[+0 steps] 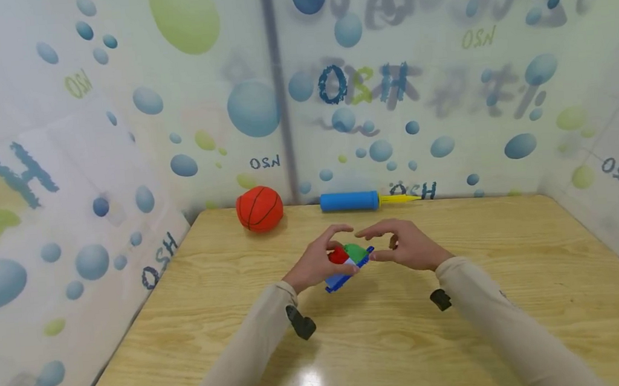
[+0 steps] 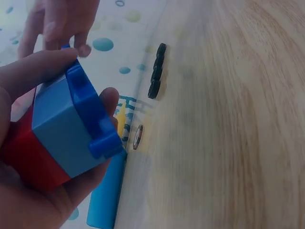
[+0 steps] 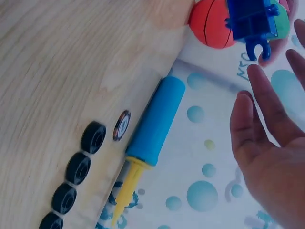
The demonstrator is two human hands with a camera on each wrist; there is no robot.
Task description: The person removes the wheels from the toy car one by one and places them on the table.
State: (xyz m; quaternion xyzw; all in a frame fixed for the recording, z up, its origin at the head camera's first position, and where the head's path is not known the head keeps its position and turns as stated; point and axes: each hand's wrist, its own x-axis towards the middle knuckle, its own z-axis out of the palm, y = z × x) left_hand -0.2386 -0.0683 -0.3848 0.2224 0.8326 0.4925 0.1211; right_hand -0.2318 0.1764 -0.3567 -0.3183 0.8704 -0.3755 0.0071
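My left hand [image 1: 317, 265] grips a small toy block wagon above the table, thumb on one side and fingers on the other. The wagon has a dark blue base [image 2: 90, 107] with hook-like couplings, tilted up to the right in the head view. On it sit a red block [image 2: 35, 152], a light blue block [image 2: 64, 129] and a green block [image 1: 355, 252]. Close to the wagon's upper right end is my right hand [image 1: 409, 246], thumb and fingers spread apart, holding nothing. In the right wrist view, its fingertips [image 3: 256, 71] are just below the coupling; contact is unclear.
A red basketball-like ball [image 1: 260, 212] stands at the table's back left. Right of it, along the wall, lies a blue hand pump [image 1: 349, 201] with a yellow nozzle [image 1: 397, 199]. The right wrist view shows several black wheel-like rings [image 3: 77, 168] and a small round disc [image 3: 122, 125] near the pump.
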